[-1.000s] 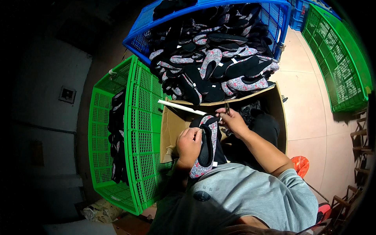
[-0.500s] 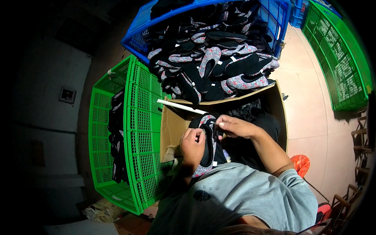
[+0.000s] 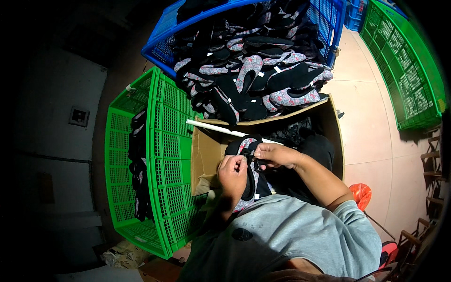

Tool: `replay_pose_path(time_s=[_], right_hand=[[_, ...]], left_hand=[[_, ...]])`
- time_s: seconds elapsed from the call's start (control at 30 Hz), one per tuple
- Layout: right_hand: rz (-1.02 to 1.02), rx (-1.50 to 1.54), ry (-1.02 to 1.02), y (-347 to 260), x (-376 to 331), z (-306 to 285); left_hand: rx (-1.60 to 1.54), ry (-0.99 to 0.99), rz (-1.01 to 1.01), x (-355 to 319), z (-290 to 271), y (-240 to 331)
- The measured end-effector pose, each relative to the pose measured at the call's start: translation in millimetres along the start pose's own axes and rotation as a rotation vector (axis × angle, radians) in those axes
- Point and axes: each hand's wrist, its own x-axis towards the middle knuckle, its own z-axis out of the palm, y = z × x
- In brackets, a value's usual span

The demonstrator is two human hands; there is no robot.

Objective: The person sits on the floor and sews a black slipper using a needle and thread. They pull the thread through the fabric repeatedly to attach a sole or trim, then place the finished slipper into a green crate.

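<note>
A floral-patterned slip-on shoe [image 3: 244, 205] with a black lining lies against my lap, below the edge of an open cardboard box. My left hand [image 3: 232, 178] rests over its opening, thumb and fingers pinched together on something too small to make out. Just to the right, my right hand [image 3: 277, 155] is closed in a pinch on a thin dark strip, which reaches toward my left fingertips above the shoe. The two sets of fingertips nearly meet. Part of the shoe is hidden under my left hand.
Ahead, a blue crate [image 3: 164, 35] overflows with similar floral and black shoes. The cardboard box [image 3: 337, 127] holds dark material, with a white rod [image 3: 216, 127] across it. On the left, a green crate [image 3: 171, 188] contains dark shoes; another green crate [image 3: 404, 70] stands far right.
My right hand has moved left and slightly down, bringing its pinched fingers close to my left fingertips. The left hand stays nearly where it was on the shoe.
</note>
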Motion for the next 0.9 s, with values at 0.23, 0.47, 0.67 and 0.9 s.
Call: replay_pose_path(time_s=[0.23,0.47,0.67,0.9], right_hand=[[0.003,0.046,-0.016,0.4,1.3,0.9],[0.002,0.116,-0.045,-2.7,-0.4,3.4],[0.019,0.188,-0.056,-2.2,0.8,4.6],[0.030,0.212,-0.079,-3.0,2.0,4.7]], left_hand=[[-0.014,0.006,0.012,0.4,-0.2,0.6],[-0.010,0.015,0.026,0.6,-0.5,0.3],[0.003,0.011,0.031,1.8,-0.9,-1.4],[0.002,0.012,0.028,1.8,-1.2,-2.0]])
